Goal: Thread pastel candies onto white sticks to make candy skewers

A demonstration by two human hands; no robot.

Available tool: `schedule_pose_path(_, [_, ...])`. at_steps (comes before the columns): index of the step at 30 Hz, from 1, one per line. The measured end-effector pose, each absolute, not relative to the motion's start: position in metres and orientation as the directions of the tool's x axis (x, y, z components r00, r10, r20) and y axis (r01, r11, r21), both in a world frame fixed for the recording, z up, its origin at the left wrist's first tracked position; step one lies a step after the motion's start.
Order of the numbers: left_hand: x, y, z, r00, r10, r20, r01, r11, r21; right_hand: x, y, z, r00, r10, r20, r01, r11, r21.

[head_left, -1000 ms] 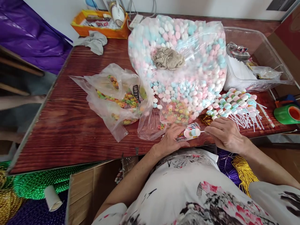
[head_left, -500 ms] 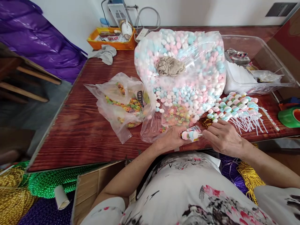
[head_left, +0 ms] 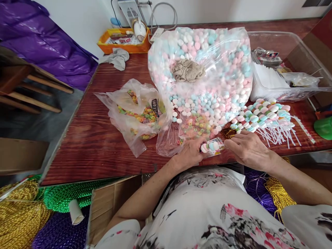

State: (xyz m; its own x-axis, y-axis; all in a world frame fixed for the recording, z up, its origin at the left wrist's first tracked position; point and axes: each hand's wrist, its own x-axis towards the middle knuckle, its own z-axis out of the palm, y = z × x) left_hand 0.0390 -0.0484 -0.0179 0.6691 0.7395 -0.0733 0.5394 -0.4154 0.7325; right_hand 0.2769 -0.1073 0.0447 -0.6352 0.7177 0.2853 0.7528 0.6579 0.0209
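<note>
At the table's front edge, my left hand (head_left: 190, 152) is closed on a short string of pastel candies (head_left: 210, 147), pink, white and blue. A small printed card (head_left: 217, 142) lies under the candies. Just to the right, my right hand (head_left: 250, 149) is closed in a pinch near the string's end; what its fingertips hold is too small to make out. Beyond my right hand lies a bundle of finished candy strings (head_left: 261, 114) with white string ends (head_left: 278, 133). Gold twist ties (head_left: 228, 132) lie between the hands and the big bag.
A large clear bag of pastel candies (head_left: 220, 69) with a brown cloth (head_left: 188, 70) on it fills the middle. Left of it is a bag of ring candies (head_left: 145, 116). A clear bin (head_left: 290, 36), an orange tray (head_left: 124, 48) and green tape (head_left: 323, 128) stand around.
The whole view has shifted slightly. Both hands stay almost in place, with the candy string still in my left hand.
</note>
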Motion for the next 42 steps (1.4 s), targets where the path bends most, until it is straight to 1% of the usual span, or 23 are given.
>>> schedule_pose_path(2, [0.039,-0.05,-0.022,0.695,0.715,-0.077,0.54,-0.449,0.712,0.277,-0.106,0.048,-0.642,0.712,0.283,0.751,0.658,0.047])
schedule_pose_path(5, [0.036,-0.052,-0.029,0.737,0.674,-0.046,0.512,-0.514,0.688,0.28,-0.103,0.055,-0.64,0.716,0.281,0.756,0.652,0.058])
schedule_pose_path(7, [0.035,-0.053,-0.031,0.764,0.644,-0.023,0.462,-0.522,0.717,0.28,-0.101,0.056,-0.65,0.705,0.283,0.746,0.663,0.062])
schedule_pose_path(10, [0.035,-0.054,-0.029,0.792,0.608,-0.052,0.385,-0.432,0.815,0.279,-0.099,0.053,-0.683,0.666,0.301,0.709,0.703,0.053])
schedule_pose_path(12, [0.036,-0.054,-0.025,0.797,0.598,-0.086,0.363,-0.36,0.859,0.278,-0.098,0.05,-0.7,0.648,0.3,0.687,0.726,0.035])
schedule_pose_path(14, [0.038,-0.052,-0.022,0.798,0.595,-0.102,0.351,-0.32,0.88,0.278,-0.099,0.048,-0.711,0.643,0.283,0.673,0.74,0.008])
schedule_pose_path(19, [0.043,-0.048,-0.018,0.808,0.582,-0.097,0.315,-0.287,0.905,0.276,-0.102,0.052,-0.742,0.632,0.222,0.641,0.767,-0.041])
schedule_pose_path(21, [0.046,-0.048,-0.017,0.801,0.592,-0.085,0.304,-0.281,0.91,0.273,-0.104,0.052,-0.742,0.634,0.215,0.645,0.764,-0.025])
schedule_pose_path(25, [0.054,-0.05,-0.018,0.77,0.636,-0.059,0.321,-0.305,0.897,0.265,-0.105,0.045,-0.721,0.631,0.286,0.673,0.737,0.071])
schedule_pose_path(27, [0.053,-0.05,-0.019,0.76,0.647,-0.054,0.344,-0.331,0.879,0.264,-0.103,0.039,-0.717,0.632,0.295,0.677,0.732,0.075])
schedule_pose_path(29, [0.047,-0.048,-0.02,0.767,0.638,-0.069,0.373,-0.357,0.856,0.268,-0.099,0.035,-0.72,0.636,0.276,0.666,0.746,0.019])
schedule_pose_path(32, [0.03,-0.041,-0.019,0.788,0.607,-0.108,0.414,-0.392,0.821,0.278,-0.095,0.032,-0.686,0.674,0.274,0.673,0.731,-0.111])
schedule_pose_path(35, [0.015,-0.033,-0.016,0.809,0.565,-0.164,0.427,-0.372,0.824,0.288,-0.093,0.031,-0.622,0.724,0.299,0.687,0.688,-0.236])
schedule_pose_path(38, [0.009,-0.031,-0.015,0.824,0.5,-0.265,0.429,-0.248,0.868,0.293,-0.095,0.03,-0.587,0.734,0.341,0.665,0.678,-0.314])
schedule_pose_path(40, [0.008,-0.031,-0.016,0.822,0.472,-0.317,0.413,-0.113,0.903,0.296,-0.097,0.029,-0.592,0.725,0.352,0.659,0.687,-0.306])
schedule_pose_path(42, [0.009,-0.032,-0.016,0.82,0.439,-0.368,0.394,0.033,0.918,0.299,-0.098,0.029,-0.619,0.714,0.328,0.658,0.699,-0.281])
